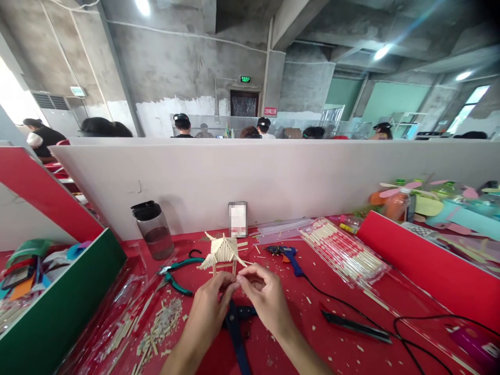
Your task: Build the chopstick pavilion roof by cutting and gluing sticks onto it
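Note:
A small pavilion [224,249] built from pale wooden sticks, with a pitched roof and upturned corners, stands upright in the middle of the red table. Just in front of its posts, my left hand [211,302] and my right hand [267,297] meet, fingertips pinched close together. Whatever sits between the fingers is too small to make out. Beneath the hands lies a dark blue hand tool [235,333], partly covered by them. Pliers with teal handles [175,278] rest left of the pavilion. To its right is a blue hot glue gun [288,256] with a black cord.
Stick bundles [341,250] in plastic lie at right, near a black utility knife [355,327]. Cut stick pieces [162,325] litter the left side. A water bottle [153,232] and a phone [238,220] stand against the white partition [195,182]. Boxes flank both sides.

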`<state>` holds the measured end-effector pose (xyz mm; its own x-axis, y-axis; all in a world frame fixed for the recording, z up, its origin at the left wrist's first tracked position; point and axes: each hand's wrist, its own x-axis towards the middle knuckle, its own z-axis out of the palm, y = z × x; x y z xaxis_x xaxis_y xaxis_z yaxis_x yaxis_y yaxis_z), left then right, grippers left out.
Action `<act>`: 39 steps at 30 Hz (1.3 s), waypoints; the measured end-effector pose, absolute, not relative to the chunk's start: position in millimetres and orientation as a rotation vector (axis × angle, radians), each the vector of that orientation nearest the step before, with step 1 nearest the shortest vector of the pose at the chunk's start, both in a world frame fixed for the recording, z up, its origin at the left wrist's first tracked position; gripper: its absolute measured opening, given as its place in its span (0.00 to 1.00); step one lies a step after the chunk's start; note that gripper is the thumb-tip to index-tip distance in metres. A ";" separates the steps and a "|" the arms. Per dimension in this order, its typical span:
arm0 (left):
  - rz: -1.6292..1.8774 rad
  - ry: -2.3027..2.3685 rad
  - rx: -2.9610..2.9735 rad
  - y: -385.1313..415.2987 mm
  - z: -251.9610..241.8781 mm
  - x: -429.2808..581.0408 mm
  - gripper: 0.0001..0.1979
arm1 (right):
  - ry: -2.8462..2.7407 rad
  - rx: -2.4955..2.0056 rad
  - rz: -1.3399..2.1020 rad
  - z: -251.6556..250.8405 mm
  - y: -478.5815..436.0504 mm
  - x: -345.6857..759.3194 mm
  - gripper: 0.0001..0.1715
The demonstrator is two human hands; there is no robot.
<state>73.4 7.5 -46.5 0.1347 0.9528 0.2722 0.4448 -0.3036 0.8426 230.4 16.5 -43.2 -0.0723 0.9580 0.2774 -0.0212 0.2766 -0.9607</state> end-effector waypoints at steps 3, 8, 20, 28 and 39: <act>1.226 1.303 1.694 8.0 -47.9 79.2 0.10 | -1.331 -0.927 1.086 -37.2 21.5 232.5 0.15; 1.374 1.262 1.541 6.4 -51.3 90.4 0.11 | -1.311 -0.892 1.129 -31.2 29.3 235.6 0.14; 1.602 1.147 1.299 18.8 -44.3 119.6 0.12 | -1.529 -0.872 0.926 -11.8 50.7 251.6 0.11; 1.562 1.173 1.270 13.4 -57.0 108.0 0.14 | -1.648 -0.892 1.115 -8.7 60.5 249.5 0.11; 1.520 1.211 1.025 24.0 -82.6 110.5 0.19 | -1.657 -1.018 0.972 -24.5 84.6 268.7 0.11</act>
<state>110.5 24.0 -82.6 -0.2408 0.9684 0.0654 -0.1521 -0.1042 0.9829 268.7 84.6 -24.5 -0.2236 0.9274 0.3000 0.1910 0.3435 -0.9195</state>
